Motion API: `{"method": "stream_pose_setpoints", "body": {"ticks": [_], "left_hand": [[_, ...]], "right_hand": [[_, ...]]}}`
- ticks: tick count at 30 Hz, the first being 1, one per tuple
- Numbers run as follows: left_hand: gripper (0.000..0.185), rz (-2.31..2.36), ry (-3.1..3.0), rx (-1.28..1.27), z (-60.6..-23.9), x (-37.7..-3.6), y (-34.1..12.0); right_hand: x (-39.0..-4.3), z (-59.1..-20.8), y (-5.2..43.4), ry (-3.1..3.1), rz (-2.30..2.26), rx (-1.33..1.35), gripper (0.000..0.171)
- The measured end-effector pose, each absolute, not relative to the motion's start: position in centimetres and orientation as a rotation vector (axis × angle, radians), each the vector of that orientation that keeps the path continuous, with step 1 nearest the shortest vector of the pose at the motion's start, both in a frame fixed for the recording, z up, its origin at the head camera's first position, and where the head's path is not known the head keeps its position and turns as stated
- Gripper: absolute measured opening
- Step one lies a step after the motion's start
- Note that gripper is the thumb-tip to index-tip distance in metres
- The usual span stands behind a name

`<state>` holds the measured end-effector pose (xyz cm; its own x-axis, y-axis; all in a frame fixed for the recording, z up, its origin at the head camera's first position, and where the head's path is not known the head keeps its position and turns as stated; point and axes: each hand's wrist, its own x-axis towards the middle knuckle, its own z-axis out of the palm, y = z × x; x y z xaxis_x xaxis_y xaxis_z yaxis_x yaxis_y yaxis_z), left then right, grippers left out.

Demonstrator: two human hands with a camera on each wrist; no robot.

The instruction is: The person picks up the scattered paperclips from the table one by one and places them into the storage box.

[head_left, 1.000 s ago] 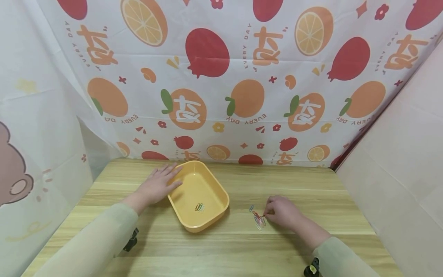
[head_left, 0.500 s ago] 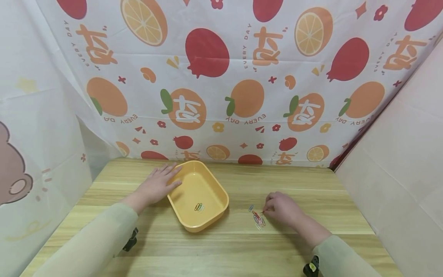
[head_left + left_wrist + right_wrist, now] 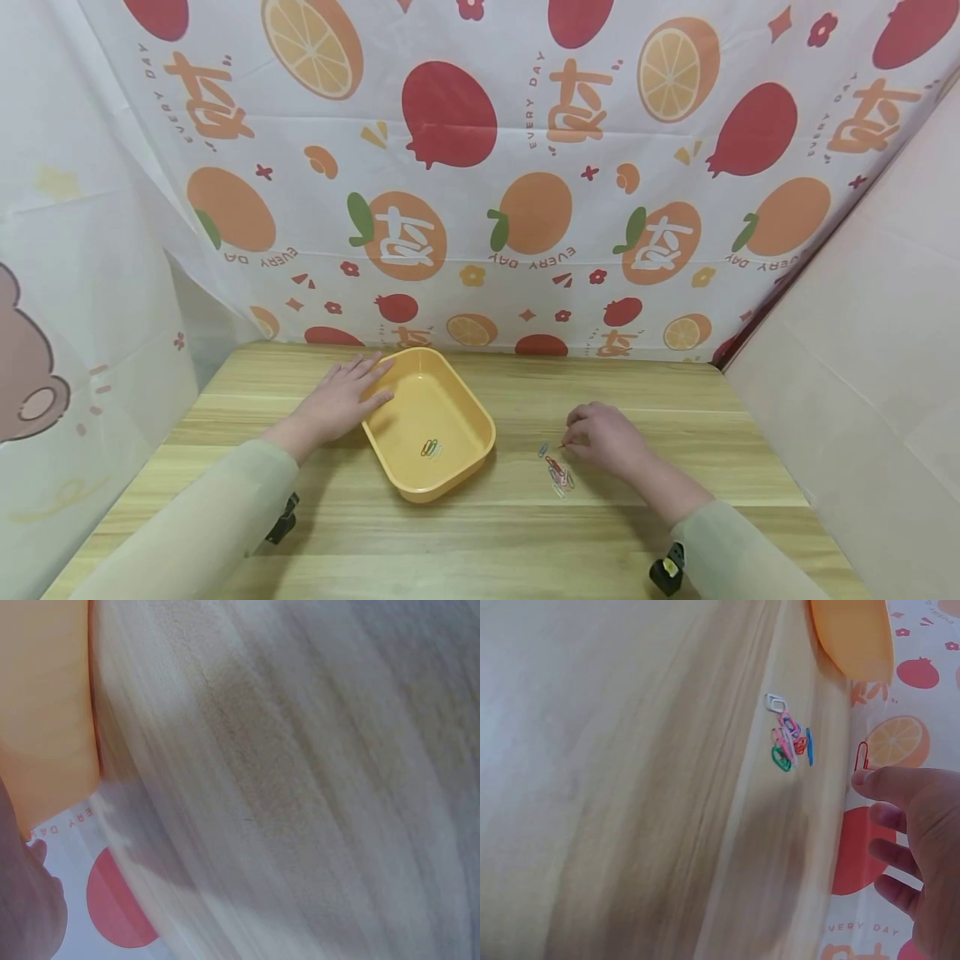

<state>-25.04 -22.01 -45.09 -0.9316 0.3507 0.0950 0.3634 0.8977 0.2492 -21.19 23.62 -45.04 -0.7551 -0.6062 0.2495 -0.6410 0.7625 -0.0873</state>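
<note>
- Right hand point(image 3: 606, 437) lifted just off the table point(image 3: 525, 533), right of centre; fingertips pinch a red clip point(image 3: 862, 756), which sticks out past them toward the tray.
- Loose clips point(image 3: 557, 475) lie in a small pile on the table just beside and nearer the front edge than the held clip; one blue clip point(image 3: 543, 450) sits apart, on the tray side.
- Tray point(image 3: 450, 392), yellow, stands left of centre toward the back edge; a few clips point(image 3: 430, 448) inside.
- Left hand point(image 3: 341, 402) lies flat, fingers straight, against the tray's left rim, gripping nothing.
</note>
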Motion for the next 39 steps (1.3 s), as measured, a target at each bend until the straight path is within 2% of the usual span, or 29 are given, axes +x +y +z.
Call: {"method": "stream_pose_setpoints", "body": {"ticks": [21,39], "left_hand": [[0.066,-0.398,-3.013,-0.573,-45.1,-25.0,-22.2],[0.071,-0.408,-3.014,-0.576,-44.8,-24.8,-22.0]], "right_hand": [[-22.2,-42.3,20.7,-2.718,0.228,1.071,0.006],[-23.3,-39.7,15.0,-2.632,0.233,1.163,0.004]]}}
